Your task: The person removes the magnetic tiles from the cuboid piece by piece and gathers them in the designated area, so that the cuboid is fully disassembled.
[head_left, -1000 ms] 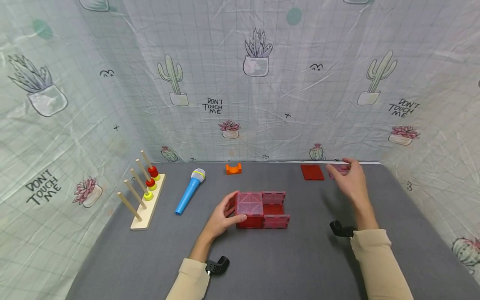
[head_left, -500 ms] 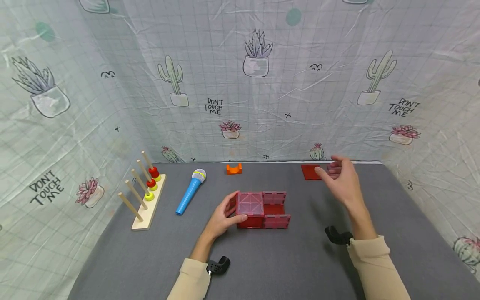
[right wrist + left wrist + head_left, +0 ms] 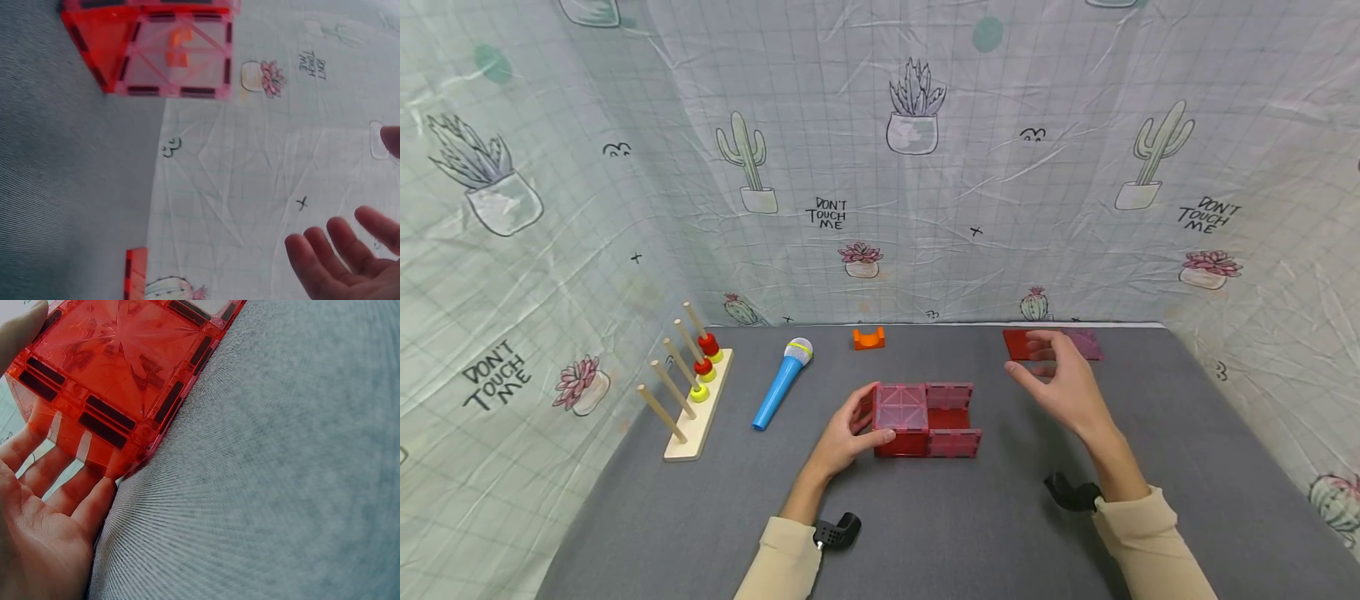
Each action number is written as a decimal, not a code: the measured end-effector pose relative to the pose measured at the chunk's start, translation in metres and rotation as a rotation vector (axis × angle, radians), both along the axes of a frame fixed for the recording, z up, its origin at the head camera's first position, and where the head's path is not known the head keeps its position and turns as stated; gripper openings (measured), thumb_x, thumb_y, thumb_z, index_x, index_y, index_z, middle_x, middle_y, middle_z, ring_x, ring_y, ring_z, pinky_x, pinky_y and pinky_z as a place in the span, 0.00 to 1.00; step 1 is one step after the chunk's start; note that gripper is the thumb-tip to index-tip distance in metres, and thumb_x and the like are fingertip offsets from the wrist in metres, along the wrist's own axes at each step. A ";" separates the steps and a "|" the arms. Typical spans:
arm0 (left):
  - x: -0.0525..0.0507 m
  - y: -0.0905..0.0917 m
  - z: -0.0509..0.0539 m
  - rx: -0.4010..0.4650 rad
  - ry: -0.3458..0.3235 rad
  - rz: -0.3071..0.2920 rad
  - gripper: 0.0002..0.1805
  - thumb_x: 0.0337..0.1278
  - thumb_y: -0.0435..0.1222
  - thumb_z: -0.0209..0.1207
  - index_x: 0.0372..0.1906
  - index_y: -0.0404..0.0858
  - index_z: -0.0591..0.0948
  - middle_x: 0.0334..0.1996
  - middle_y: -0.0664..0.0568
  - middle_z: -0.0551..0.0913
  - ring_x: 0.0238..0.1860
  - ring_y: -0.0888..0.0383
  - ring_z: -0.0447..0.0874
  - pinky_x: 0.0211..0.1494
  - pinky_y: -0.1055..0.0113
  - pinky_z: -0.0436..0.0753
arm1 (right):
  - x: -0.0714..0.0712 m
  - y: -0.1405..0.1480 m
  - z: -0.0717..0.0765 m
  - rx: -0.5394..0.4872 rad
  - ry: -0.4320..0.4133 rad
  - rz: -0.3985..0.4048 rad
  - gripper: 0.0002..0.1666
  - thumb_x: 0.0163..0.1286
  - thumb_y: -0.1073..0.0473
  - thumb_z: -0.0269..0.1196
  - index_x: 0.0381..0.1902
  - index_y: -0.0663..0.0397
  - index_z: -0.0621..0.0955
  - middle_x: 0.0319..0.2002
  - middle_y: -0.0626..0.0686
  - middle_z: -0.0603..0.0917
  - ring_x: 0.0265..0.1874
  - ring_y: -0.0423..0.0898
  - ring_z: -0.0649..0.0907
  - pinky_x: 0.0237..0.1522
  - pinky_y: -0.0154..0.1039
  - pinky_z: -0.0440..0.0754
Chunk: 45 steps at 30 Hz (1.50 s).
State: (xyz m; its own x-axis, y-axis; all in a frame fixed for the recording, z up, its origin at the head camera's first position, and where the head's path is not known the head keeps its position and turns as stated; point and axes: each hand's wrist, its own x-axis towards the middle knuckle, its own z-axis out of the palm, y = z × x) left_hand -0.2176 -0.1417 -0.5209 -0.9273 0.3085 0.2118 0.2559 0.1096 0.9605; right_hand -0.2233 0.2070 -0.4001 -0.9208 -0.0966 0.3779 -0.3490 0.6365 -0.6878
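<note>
My left hand [image 3: 838, 440] grips the left end of a box of translucent red and pink magnetic tiles [image 3: 901, 407]. Its thumb lies at the front and its fingers spread along the end, seen through a red tile [image 3: 119, 356] in the left wrist view. The box's left half has a pink tile on top; its right half has no top. My right hand [image 3: 1067, 387] hovers over the table, fingers apart and slightly bent, holding nothing. Behind it lie a flat red magnetic tile [image 3: 1015, 343], partly covered by the hand, and a pink one [image 3: 1086, 343].
A blue toy microphone [image 3: 780, 385] lies left of the box. Further left stands a wooden peg board [image 3: 711, 400] with red and yellow rings. A small orange piece [image 3: 868, 338] sits near the back edge, before a printed cloth [image 3: 880, 208].
My right hand has moved left and nearer, from the pink tile past the red one. The pink tile now lies flat and uncovered beside the red tile. My left hand has stayed still.
</note>
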 end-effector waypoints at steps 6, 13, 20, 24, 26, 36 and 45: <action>0.001 0.000 0.002 -0.008 0.010 0.006 0.44 0.54 0.40 0.69 0.75 0.44 0.63 0.70 0.44 0.72 0.71 0.46 0.71 0.73 0.52 0.72 | 0.005 -0.007 -0.008 0.015 -0.028 0.097 0.35 0.66 0.53 0.69 0.66 0.58 0.70 0.56 0.60 0.78 0.54 0.57 0.80 0.51 0.56 0.84; 0.001 0.000 0.001 -0.011 0.004 0.002 0.43 0.55 0.39 0.68 0.75 0.43 0.63 0.71 0.44 0.71 0.71 0.46 0.71 0.73 0.49 0.71 | 0.009 -0.017 -0.015 0.041 -0.038 0.174 0.35 0.64 0.55 0.71 0.65 0.57 0.71 0.55 0.57 0.78 0.51 0.53 0.81 0.52 0.56 0.85; 0.002 0.000 0.001 -0.012 0.007 0.002 0.43 0.55 0.38 0.68 0.75 0.44 0.63 0.70 0.44 0.72 0.70 0.45 0.71 0.73 0.49 0.71 | 0.016 -0.030 -0.019 0.089 -0.038 0.267 0.35 0.62 0.55 0.73 0.64 0.55 0.72 0.53 0.56 0.80 0.47 0.50 0.83 0.50 0.51 0.86; 0.002 0.001 0.001 -0.023 0.005 0.011 0.43 0.55 0.41 0.69 0.75 0.46 0.64 0.70 0.46 0.72 0.70 0.47 0.71 0.73 0.52 0.72 | 0.020 -0.038 -0.020 0.119 -0.089 0.303 0.36 0.61 0.53 0.73 0.64 0.54 0.72 0.53 0.55 0.80 0.48 0.51 0.83 0.50 0.51 0.85; 0.002 0.001 0.001 -0.024 0.005 0.012 0.43 0.54 0.43 0.69 0.75 0.47 0.64 0.70 0.46 0.72 0.70 0.47 0.71 0.73 0.52 0.72 | 0.020 -0.041 -0.021 0.135 -0.114 0.323 0.37 0.61 0.53 0.73 0.64 0.55 0.71 0.54 0.55 0.80 0.48 0.52 0.83 0.50 0.52 0.85; 0.001 0.000 0.000 -0.028 -0.003 0.010 0.43 0.54 0.42 0.69 0.75 0.47 0.64 0.70 0.47 0.72 0.70 0.48 0.71 0.73 0.51 0.71 | 0.016 -0.046 -0.033 0.162 -0.191 0.433 0.35 0.61 0.58 0.73 0.63 0.58 0.72 0.49 0.55 0.81 0.43 0.48 0.83 0.44 0.40 0.87; 0.001 0.000 0.000 -0.034 -0.002 0.013 0.43 0.54 0.44 0.69 0.75 0.48 0.63 0.71 0.47 0.72 0.71 0.48 0.71 0.73 0.52 0.72 | 0.016 -0.047 -0.037 0.279 -0.249 0.462 0.18 0.64 0.61 0.70 0.51 0.57 0.79 0.41 0.48 0.85 0.38 0.38 0.82 0.42 0.33 0.85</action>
State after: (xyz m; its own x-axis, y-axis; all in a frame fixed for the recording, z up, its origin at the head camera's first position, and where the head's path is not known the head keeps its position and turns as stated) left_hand -0.2164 -0.1420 -0.5211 -0.9316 0.3039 0.1994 0.2523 0.1458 0.9566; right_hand -0.2075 0.1605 -0.4370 -0.8175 -0.5729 0.0588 -0.4826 0.6258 -0.6128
